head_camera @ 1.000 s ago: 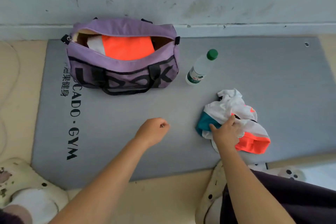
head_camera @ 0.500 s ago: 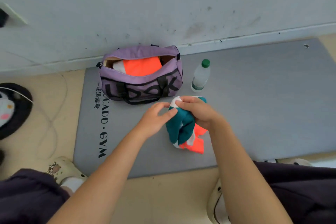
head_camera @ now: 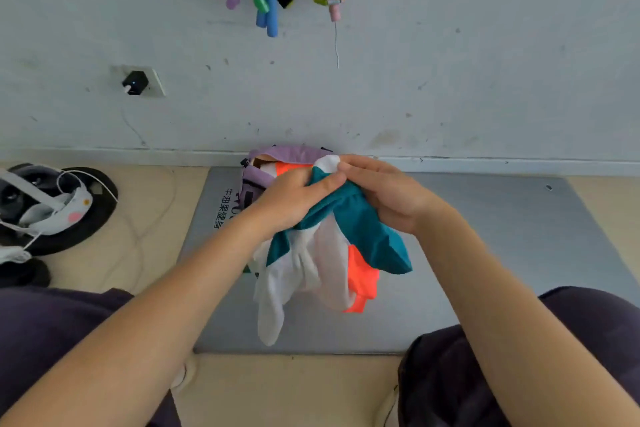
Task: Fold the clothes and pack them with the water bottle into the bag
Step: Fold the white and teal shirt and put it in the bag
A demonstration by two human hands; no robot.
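We hold the crumpled garment (head_camera: 332, 253) up in front of us over the grey mat (head_camera: 502, 236), our left hand (head_camera: 294, 201) and right hand (head_camera: 388, 194) both pinching its teal top edge, white and orange cloth hanging below. Behind our hands, against the wall, sits the purple bag (head_camera: 273, 163), open, with orange fabric inside. The water bottle is hidden from view.

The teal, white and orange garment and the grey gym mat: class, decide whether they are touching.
Apart. The head view shows the teal, white and orange garment held up by both hands, its white end hanging free above the grey gym mat.
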